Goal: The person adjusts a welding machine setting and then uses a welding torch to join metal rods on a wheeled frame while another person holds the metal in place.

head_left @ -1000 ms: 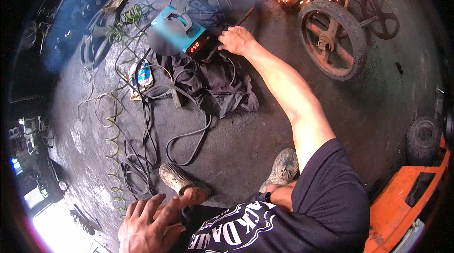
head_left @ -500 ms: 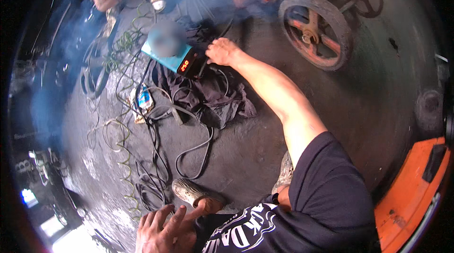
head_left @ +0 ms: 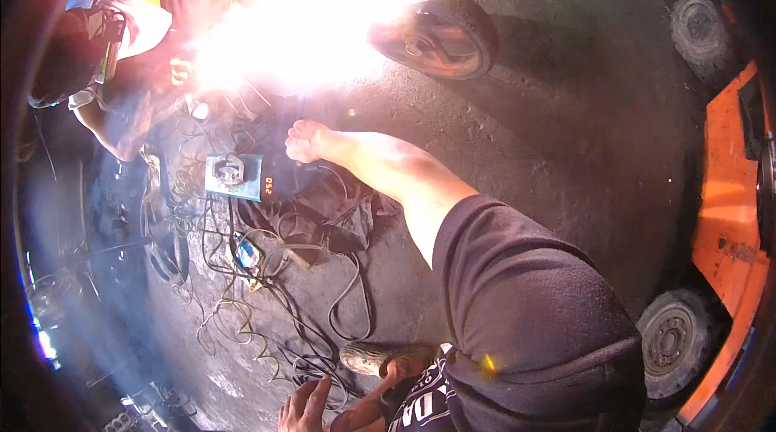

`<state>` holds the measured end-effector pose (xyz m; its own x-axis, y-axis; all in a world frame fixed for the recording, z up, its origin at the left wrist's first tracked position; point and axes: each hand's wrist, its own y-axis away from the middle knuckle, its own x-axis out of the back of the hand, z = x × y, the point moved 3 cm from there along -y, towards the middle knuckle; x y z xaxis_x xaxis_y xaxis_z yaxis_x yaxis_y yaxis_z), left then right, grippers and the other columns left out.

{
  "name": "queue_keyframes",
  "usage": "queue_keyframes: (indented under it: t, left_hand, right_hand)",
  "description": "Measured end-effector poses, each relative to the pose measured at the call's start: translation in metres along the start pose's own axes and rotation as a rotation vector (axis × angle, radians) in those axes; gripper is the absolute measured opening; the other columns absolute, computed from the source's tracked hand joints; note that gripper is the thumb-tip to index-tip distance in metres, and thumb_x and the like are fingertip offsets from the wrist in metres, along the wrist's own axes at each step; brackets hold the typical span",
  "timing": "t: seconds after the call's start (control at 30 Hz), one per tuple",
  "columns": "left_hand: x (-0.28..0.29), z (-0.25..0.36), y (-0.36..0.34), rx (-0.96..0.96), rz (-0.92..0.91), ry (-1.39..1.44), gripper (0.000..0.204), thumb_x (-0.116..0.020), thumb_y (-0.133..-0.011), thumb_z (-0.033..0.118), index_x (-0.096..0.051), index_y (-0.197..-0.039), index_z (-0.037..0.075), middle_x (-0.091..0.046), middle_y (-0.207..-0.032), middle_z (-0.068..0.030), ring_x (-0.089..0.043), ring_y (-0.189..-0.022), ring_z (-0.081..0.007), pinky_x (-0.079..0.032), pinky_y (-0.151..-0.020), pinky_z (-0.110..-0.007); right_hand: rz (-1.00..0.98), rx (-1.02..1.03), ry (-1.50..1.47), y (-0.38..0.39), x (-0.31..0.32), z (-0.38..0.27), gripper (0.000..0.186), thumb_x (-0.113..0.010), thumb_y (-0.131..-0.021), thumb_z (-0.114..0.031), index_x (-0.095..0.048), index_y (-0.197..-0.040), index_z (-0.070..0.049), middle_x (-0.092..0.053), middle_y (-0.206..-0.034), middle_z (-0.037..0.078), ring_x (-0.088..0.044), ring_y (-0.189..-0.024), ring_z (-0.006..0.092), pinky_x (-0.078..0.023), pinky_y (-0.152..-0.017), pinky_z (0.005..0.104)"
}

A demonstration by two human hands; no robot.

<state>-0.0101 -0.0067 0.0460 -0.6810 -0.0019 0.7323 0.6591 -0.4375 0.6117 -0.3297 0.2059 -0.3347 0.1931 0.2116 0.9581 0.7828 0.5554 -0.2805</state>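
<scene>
Glare (head_left: 299,36) is blazing, so work's surely unfinished, the right hand (head_left: 305,141) hovering curled, holding or not I can't tell, the left hand's (head_left: 303,413) fingers lying parted.

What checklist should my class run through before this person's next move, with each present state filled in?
1. Display on the teal box lit: ok.
2. Right hand near the box's display end: ok.
3. Right hand gloved: not ok, bare.
4. Left hand away from the glare: ok, at the lower edge.
5. Cables clear of the shoe: not ok, tangled close by.
6. Work behind the glare: cannot tell, washed out.
</scene>
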Motion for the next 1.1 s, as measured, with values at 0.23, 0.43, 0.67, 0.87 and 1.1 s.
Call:
queue_keyframes:
  t: [0.23, 0.43, 0.67, 0.87, 1.1]
  left_hand:
    - [0.01, 0.005, -0.003, 0.007, -0.024, -0.013, 0.056, -0.071, -0.084, 0.016, -0.055, -0.137, 0.006, -0.058, -0.132, -0.0187, -0.057, -0.119, -0.0389, -0.047, -0.099, -0.045]
    - [0.006, -0.007, 0.009, 0.047, -0.013, -0.043, 0.057, -0.071, -0.085, 0.018, -0.054, -0.139, 0.009, -0.056, -0.135, -0.0182, -0.056, -0.12, -0.0388, -0.046, -0.1, -0.044]
    - [0.001, 0.0, 0.004, 0.082, 0.021, -0.021, 0.054, -0.071, -0.085, 0.019, -0.057, -0.136, 0.01, -0.057, -0.134, -0.0156, -0.059, -0.115, -0.0357, -0.047, -0.098, -0.045]
    - [0.017, 0.013, 0.002, 0.111, 0.059, -0.021, 0.053, -0.072, -0.081, 0.021, -0.06, -0.13, 0.007, -0.061, -0.128, -0.0173, -0.059, -0.112, -0.0378, -0.048, -0.093, -0.046]
    - [0.024, 0.004, 0.006, 0.128, 0.202, 0.025, 0.048, -0.071, -0.075, 0.02, -0.066, -0.121, 0.006, -0.064, -0.122, -0.018, -0.06, -0.11, -0.0374, -0.049, -0.09, -0.047]
  right_hand:
    - [-0.256, -0.06, 0.029, -0.017, 0.004, -0.004, 0.034, -0.067, -0.086, -0.046, -0.076, -0.084, -0.013, -0.073, -0.084, 0.005, -0.071, -0.087, 0.0265, -0.056, -0.074, 0.0416]
    - [-0.252, -0.058, 0.002, -0.021, 0.021, 0.001, 0.03, -0.064, -0.086, -0.042, -0.075, -0.079, -0.015, -0.074, -0.082, 0.004, -0.071, -0.087, 0.0246, -0.056, -0.072, 0.0399]
    - [-0.177, -0.067, 0.026, -0.004, 0.008, 0.008, 0.029, -0.058, -0.086, -0.038, -0.073, -0.076, -0.016, -0.072, -0.08, 0.005, -0.071, -0.087, 0.0251, -0.056, -0.076, 0.0388]
    - [-0.319, -0.042, -0.022, -0.024, 0.015, 0.002, 0.039, -0.065, -0.085, -0.049, -0.075, -0.083, -0.012, -0.074, -0.086, 0.008, -0.072, -0.089, 0.0305, -0.058, -0.077, 0.0435]
    - [-0.294, -0.048, 0.018, -0.023, 0.009, 0.004, 0.04, -0.067, -0.084, -0.05, -0.072, -0.097, -0.012, -0.07, -0.1, 0.007, -0.065, -0.105, 0.0285, -0.052, -0.09, 0.044]
